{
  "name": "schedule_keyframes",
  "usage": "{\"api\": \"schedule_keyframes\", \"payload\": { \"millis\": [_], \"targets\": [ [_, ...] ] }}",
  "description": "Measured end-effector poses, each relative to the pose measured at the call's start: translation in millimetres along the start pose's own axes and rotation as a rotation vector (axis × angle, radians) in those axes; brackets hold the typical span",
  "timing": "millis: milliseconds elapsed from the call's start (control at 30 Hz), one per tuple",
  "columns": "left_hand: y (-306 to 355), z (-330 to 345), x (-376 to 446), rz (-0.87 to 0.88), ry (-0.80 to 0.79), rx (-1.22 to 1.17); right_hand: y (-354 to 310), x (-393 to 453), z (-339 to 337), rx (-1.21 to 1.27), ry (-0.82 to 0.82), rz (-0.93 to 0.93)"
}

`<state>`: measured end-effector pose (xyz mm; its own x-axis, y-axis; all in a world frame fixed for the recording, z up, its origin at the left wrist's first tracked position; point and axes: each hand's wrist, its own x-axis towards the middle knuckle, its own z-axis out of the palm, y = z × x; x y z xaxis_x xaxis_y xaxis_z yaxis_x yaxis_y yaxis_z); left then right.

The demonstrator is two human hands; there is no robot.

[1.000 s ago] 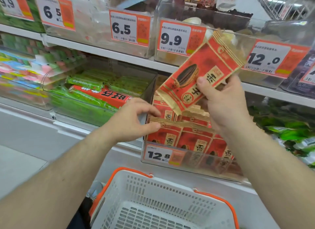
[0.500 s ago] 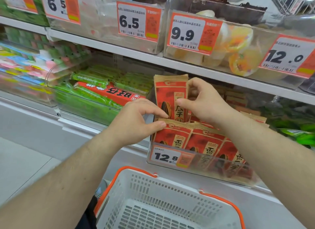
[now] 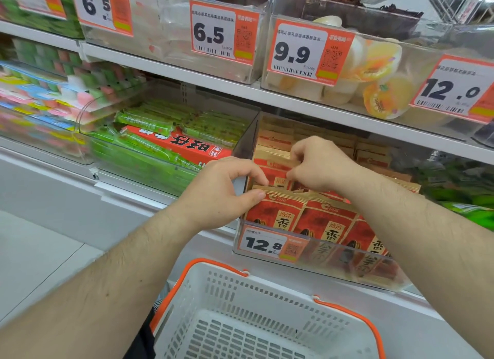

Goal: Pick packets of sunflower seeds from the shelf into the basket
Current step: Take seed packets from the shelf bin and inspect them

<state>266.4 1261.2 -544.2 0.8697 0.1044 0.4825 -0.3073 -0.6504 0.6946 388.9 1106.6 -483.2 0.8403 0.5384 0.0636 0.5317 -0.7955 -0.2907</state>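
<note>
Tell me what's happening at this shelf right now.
A person is reaching into a clear bin of red sunflower seed packets priced 12.8. The left hand pinches the top edge of the front packet, and the right hand grips a packet further back. A white basket with orange handles waits below, with no packets visible in it.

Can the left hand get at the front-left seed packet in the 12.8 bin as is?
Probably yes: the left hand already pinches the top edge of that front-left seed packet, and the bin is open on top.
</note>
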Motion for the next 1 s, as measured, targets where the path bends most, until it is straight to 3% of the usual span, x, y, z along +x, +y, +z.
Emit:
{"api": "schedule_keyframes", "payload": {
  "millis": [67,200,433,567,633,700,767,900,1000],
  "targets": [
    [2,0,-1,-0.002,-0.006,0.013,-3,0,0,-0.048,-0.074,-0.003],
    [6,2,-1,0.015,0.008,0.076,-9,0,-7,0.039,0.047,-0.033],
    [2,3,0,-0.045,-0.002,0.163,-15,7,-13,-0.054,-0.006,-0.002],
    [4,5,-2,-0.172,-0.140,0.248,-13,-3,-19,0.214,-0.225,0.047],
    [3,7,-2,-0.182,-0.149,0.221,-8,-6,-15,0.109,-0.289,0.009],
    [2,8,-2,-0.191,-0.100,0.168,-5,-8,-11,-0.012,-0.196,-0.028],
    [1,9,-2,-0.189,-0.023,0.123,-5,-11,-10,0.050,0.030,-0.046],
    [0,7,-2,-0.116,0.102,0.067,-6,-16,-23,0.663,0.505,0.027],
    [7,5,-3,-0.065,0.197,-0.012,-4,-23,-36,1.130,0.668,0.119]
  ]
}}
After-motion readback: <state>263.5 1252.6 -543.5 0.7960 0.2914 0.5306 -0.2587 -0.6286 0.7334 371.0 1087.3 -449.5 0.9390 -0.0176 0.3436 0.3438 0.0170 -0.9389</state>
